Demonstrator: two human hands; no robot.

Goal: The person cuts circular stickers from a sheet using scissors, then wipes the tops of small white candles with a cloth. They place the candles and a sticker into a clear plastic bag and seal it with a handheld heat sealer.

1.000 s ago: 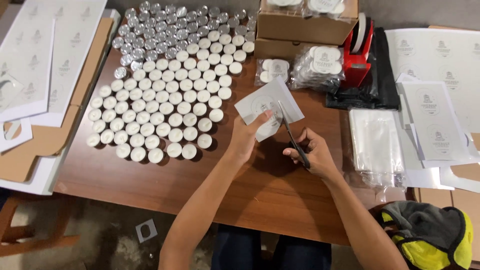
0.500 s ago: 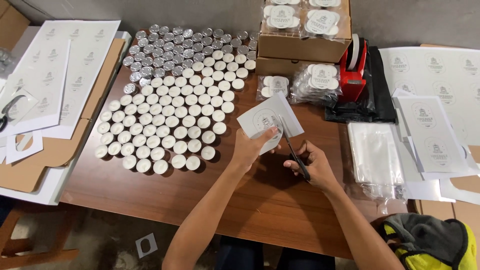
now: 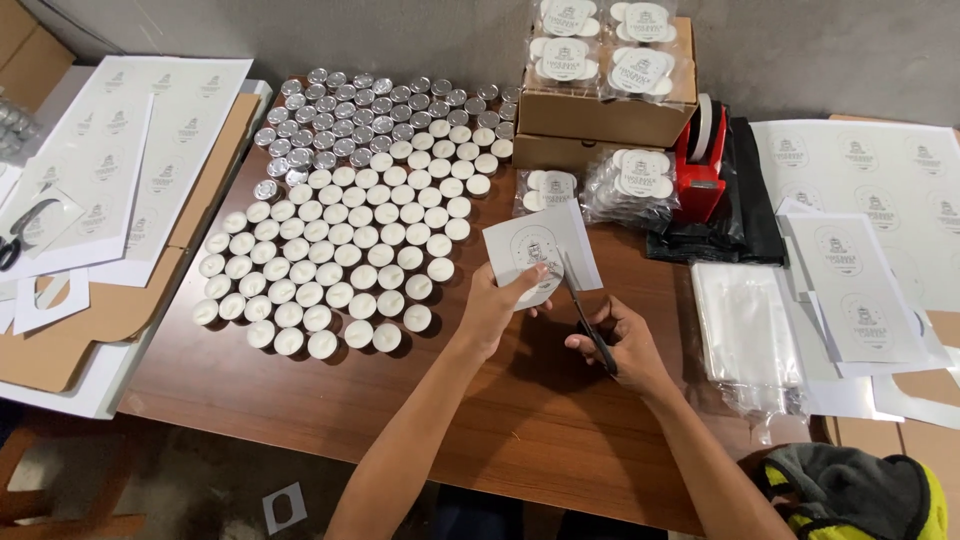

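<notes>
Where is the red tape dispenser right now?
In the head view, the red tape dispenser stands upper right on the wooden table, beside the brown cardboard boxes.

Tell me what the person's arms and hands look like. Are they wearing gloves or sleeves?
No gloves and no sleeves in view. Both forearms are bare from the bottom edge of the picture up to the wrists. The left hand and the right hand are bare too, with no watch, bracelet or ring that I can make out. The nails look short and plain.

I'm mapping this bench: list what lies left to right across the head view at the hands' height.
Label sheets → cardboard → tealights → left hand → scissors → right hand → plastic bags → more label sheets.
</notes>
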